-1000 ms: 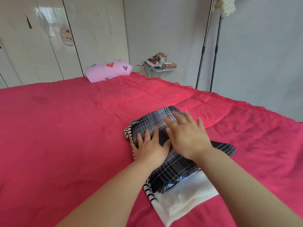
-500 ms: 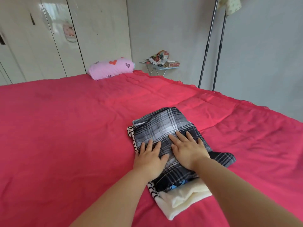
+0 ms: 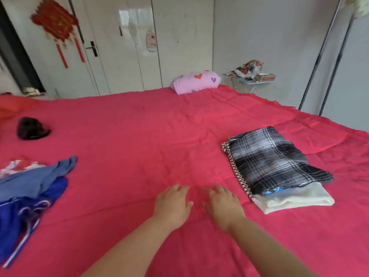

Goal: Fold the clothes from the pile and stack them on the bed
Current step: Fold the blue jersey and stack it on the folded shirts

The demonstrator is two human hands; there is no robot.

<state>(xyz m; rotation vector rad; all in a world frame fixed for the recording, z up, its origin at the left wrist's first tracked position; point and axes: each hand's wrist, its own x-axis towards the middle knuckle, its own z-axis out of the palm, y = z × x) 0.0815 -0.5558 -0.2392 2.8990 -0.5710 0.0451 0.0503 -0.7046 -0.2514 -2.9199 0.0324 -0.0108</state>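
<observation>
A stack of folded clothes lies on the red bed [image 3: 139, 146] at the right: a black-and-white plaid garment [image 3: 273, 158] on top, a striped piece and a cream garment [image 3: 295, 200] under it. A loose pile of blue clothes [image 3: 34, 188] sits at the left edge. My left hand [image 3: 172, 204] and my right hand [image 3: 222, 204] hover side by side over bare bedspread between pile and stack, fingers apart, holding nothing.
A dark crumpled item [image 3: 32, 128] lies far left on the bed. A pink heart pillow [image 3: 196, 81] rests at the far edge. Beyond it stand a small cluttered table [image 3: 251, 76], a metal rack [image 3: 327, 56] and white wardrobe doors [image 3: 139, 43].
Both hands have lifted off the plaid garment and moved left, away from the stack. The view has swung left, bringing the blue pile into sight.
</observation>
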